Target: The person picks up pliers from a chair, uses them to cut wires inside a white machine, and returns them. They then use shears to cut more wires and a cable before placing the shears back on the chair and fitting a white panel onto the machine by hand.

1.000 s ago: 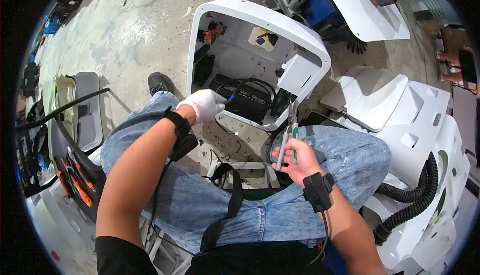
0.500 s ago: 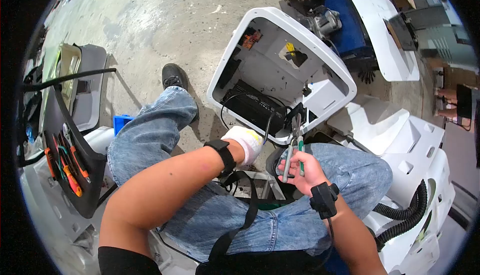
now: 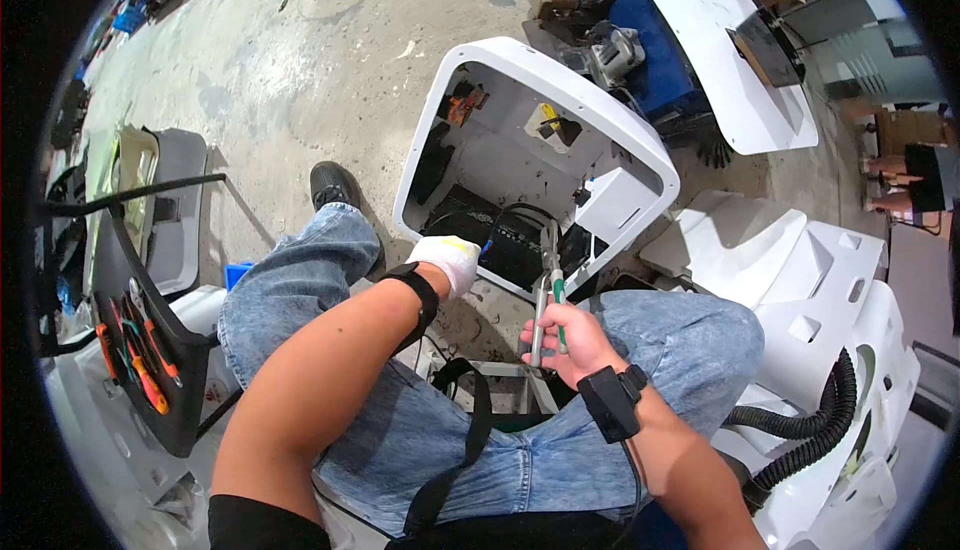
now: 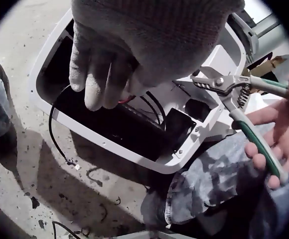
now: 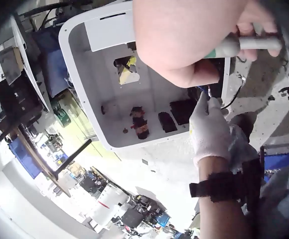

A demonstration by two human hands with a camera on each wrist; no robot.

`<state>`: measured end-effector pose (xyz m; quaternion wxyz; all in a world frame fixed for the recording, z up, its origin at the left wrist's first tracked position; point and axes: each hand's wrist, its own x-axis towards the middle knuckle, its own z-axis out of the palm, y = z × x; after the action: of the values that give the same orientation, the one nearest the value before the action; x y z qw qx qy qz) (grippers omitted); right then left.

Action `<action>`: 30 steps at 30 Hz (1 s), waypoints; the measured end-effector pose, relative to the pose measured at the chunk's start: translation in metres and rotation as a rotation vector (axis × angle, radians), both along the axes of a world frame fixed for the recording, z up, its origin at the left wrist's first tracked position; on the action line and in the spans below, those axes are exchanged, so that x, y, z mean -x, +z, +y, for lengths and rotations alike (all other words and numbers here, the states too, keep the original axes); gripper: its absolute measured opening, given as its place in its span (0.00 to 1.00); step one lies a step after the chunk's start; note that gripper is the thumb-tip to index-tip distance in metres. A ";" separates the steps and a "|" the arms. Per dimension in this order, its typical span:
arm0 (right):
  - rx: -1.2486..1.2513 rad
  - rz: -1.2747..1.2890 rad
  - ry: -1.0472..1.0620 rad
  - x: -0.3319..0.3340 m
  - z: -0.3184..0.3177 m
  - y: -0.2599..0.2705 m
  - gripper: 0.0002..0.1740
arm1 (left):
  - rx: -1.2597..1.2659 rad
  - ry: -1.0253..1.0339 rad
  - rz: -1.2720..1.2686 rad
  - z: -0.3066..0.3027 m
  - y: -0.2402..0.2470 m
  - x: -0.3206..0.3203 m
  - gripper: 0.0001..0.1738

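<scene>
My left hand (image 3: 447, 258), in a white knit glove, pinches a black cable (image 3: 522, 208) near a blue bit at the front edge of a white housing (image 3: 655, 140). In the right wrist view the blue piece and a pale tip show right at the gloved fingertips (image 5: 204, 97). My bare right hand (image 3: 572, 336) holds spring-loaded pliers (image 3: 558, 298) with grey and green handles. Their jaws stand over the housing's opening, beside the cable. The left wrist view shows the spring and notched jaws of the pliers (image 4: 221, 82). Inside the housing lies a black battery-like block (image 3: 510, 262).
On the left, a black tray (image 3: 175, 390) bears several orange-handled tools (image 3: 150, 390). White shell parts (image 3: 780, 270) and a ribbed black hose (image 3: 800, 420) lie at the right. A blue box-like thing (image 3: 650, 50) and a white panel (image 3: 720, 70) stand behind the housing.
The pliers have moved left from the housing's right corner to over its opening, nearer the cable. My left hand dipped toward me with the cable, then came back to the front edge.
</scene>
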<state>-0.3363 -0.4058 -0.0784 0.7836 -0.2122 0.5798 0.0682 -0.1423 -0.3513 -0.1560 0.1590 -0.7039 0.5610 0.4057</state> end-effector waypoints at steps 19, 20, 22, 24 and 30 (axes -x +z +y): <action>-0.117 -0.052 -0.102 0.018 -0.008 -0.009 0.14 | 0.237 1.247 0.589 -0.101 0.040 -0.047 0.31; -0.124 -0.059 -0.097 0.016 -0.009 -0.009 0.14 | 0.214 1.371 0.617 -0.105 0.039 -0.048 0.32; -0.125 -0.058 -0.098 0.011 -0.014 -0.008 0.14 | 0.172 1.570 0.619 -0.109 0.029 -0.055 0.36; -0.124 -0.073 -0.094 0.008 -0.017 -0.006 0.14 | 0.221 1.775 0.585 -0.108 0.017 -0.056 0.39; -0.099 -0.048 -0.115 0.010 -0.019 -0.007 0.17 | 0.448 2.031 0.830 -0.115 -0.028 -0.071 0.38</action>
<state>-0.3468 -0.4244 -0.0855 0.8096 -0.1410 0.5679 0.0463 -0.0717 -0.4660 -0.1844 -0.5755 -0.6581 -0.2041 0.4404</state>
